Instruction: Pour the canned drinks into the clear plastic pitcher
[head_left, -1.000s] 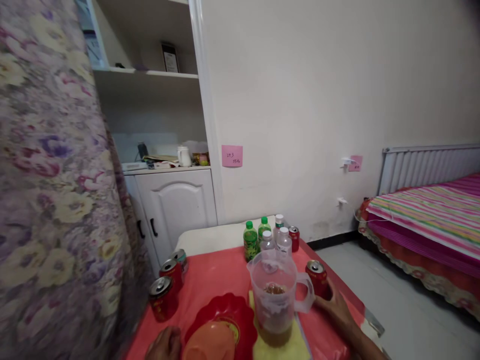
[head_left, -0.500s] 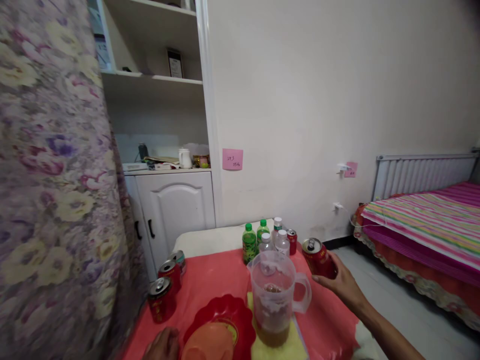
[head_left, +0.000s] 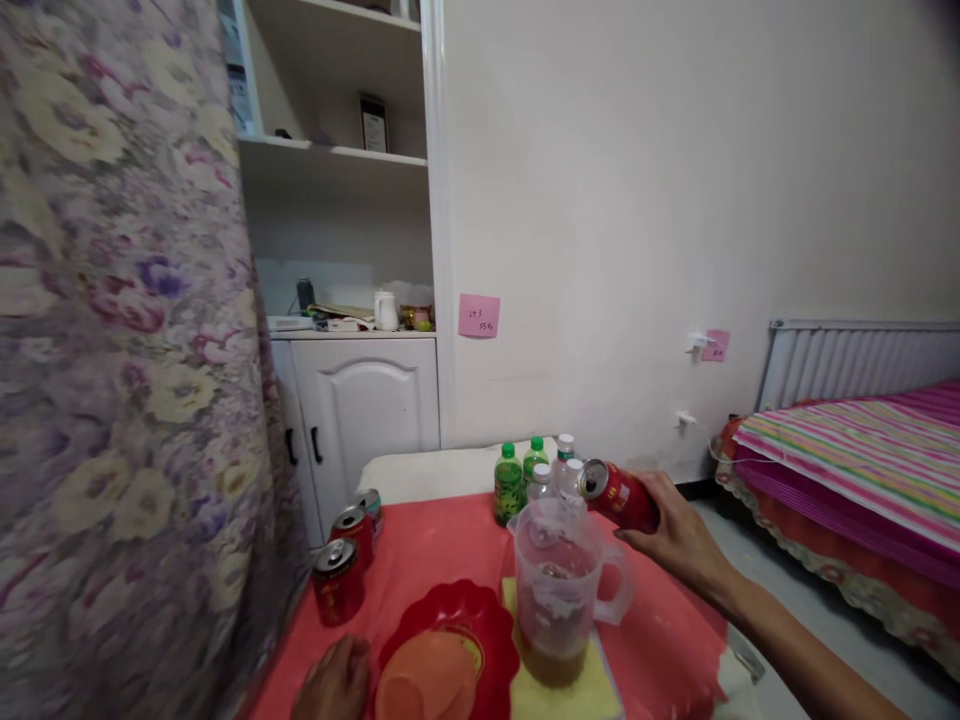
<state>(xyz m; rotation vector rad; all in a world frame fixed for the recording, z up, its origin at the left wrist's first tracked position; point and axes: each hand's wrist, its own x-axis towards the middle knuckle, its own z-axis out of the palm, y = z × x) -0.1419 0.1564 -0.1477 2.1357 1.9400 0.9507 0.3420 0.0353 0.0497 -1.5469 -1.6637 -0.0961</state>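
Observation:
My right hand [head_left: 664, 520] is wrapped round a red drink can [head_left: 624, 497]. The can tips to the left, its opened top behind and above the rim of a clear plastic pitcher [head_left: 551, 625]; no stream of liquid can be made out. Brownish liquid with foam lies in the pitcher, which stands on a yellow cloth [head_left: 525, 695]. Loosely curled, my left hand [head_left: 335, 680] rests at the table's near edge, left of a scalloped red plate [head_left: 495, 640]. An orange lid-like piece [head_left: 427, 680] lies on that plate.
At the left stand a dark red can [head_left: 337, 590], a red can [head_left: 356, 535] and a teal-grey can [head_left: 371, 508]. Green-capped bottles [head_left: 508, 487] and white-capped bottles [head_left: 540, 485] are grouped behind the pitcher. A floral curtain [head_left: 135, 350] hangs left; a bed [head_left: 840, 450] is right.
My right hand has moved left with the can and tipped it from nearly upright toward the pitcher. My left hand stays by the plate. The whole view has shifted slightly.

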